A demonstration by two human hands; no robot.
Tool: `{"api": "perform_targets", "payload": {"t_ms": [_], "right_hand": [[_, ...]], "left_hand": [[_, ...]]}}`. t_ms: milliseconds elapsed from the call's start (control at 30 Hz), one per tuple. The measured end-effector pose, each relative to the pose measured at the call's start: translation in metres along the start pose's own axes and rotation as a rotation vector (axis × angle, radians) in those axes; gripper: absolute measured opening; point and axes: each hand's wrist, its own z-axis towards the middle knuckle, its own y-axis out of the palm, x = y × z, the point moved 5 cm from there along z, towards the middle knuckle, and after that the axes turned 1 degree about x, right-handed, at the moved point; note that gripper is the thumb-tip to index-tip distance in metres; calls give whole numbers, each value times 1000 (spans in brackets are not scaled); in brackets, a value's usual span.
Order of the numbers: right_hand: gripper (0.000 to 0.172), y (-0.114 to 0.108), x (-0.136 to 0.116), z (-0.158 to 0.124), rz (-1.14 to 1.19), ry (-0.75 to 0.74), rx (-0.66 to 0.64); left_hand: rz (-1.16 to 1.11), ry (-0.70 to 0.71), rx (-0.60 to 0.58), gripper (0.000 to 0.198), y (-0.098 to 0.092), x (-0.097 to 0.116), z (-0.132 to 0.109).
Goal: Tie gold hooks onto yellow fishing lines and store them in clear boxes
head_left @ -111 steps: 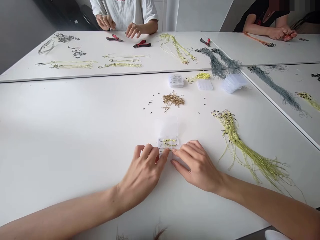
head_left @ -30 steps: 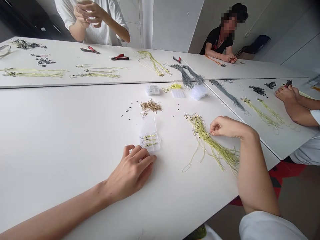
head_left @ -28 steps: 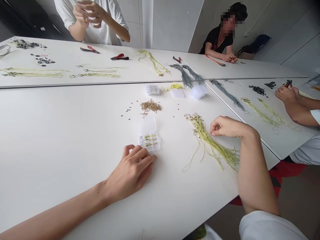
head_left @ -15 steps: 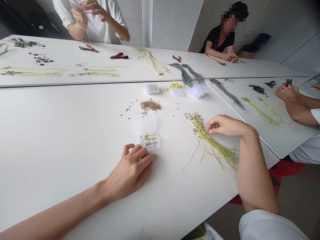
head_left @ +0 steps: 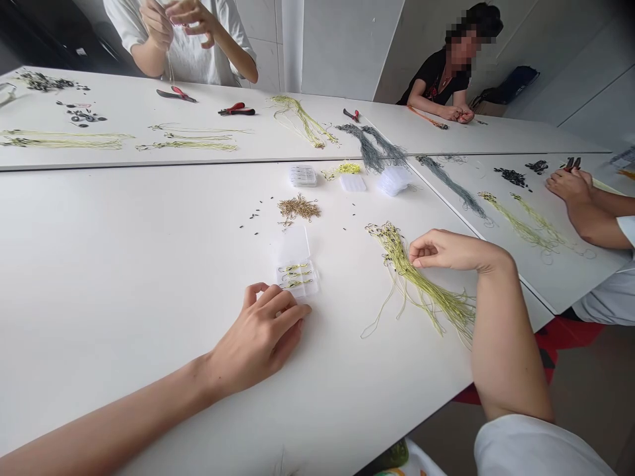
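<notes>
On the far table at 11 o'clock lie flat yellow strands (head_left: 64,140) and 2 pairs of red-handled pliers (head_left: 237,110); behind them a person in a white shirt holds both hands (head_left: 191,13) raised, working on something too small to make out.

The left hand (head_left: 262,334) rests palm down on the white table (head_left: 124,251), fingers loosely bent and a little apart, gripping nothing. Its fingertips (head_left: 297,311) touch the near edge of the small clear box (head_left: 296,277). The box stands open in the middle of the table, its lid tipped back toward 12 o'clock, with a few short yellow pieces laid across its tray. Beyond it at 12 o'clock sits a pile of gold hooks (head_left: 299,207), with tiny dark beads scattered on either side.

At 3 o'clock from the box the yellow-green cords (head_left: 421,291) fan out, their beaded ends toward 12 o'clock. The right hand (head_left: 446,250) is curled over them, thumb and forefinger pinched together on strands near the beaded end.

At 2 o'clock another person's hand (head_left: 565,184) rests on the next table.

3.7 s ago both hands were pressed together at the box; since then the right hand has moved to the cords, while the left has stayed by the box.
</notes>
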Motion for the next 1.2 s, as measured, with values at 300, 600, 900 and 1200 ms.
{"api": "perform_targets", "payload": {"t_ms": [300, 600, 900, 1200], "right_hand": [[22, -14, -18, -1, 369, -134, 262], [11, -25, -60, -33, 933, -570, 505], [16, -25, -95, -65, 1023, -614, 537], [11, 91, -146, 5, 1094, -323, -199]], "left_hand": [[-4, -9, -14, 25, 1, -1, 0], [-5, -13, -12, 26, -1, 0, 0], [-128, 3, 62, 27, -6, 3, -1], [-512, -212, 351, 23, -33, 2, -5]]}}
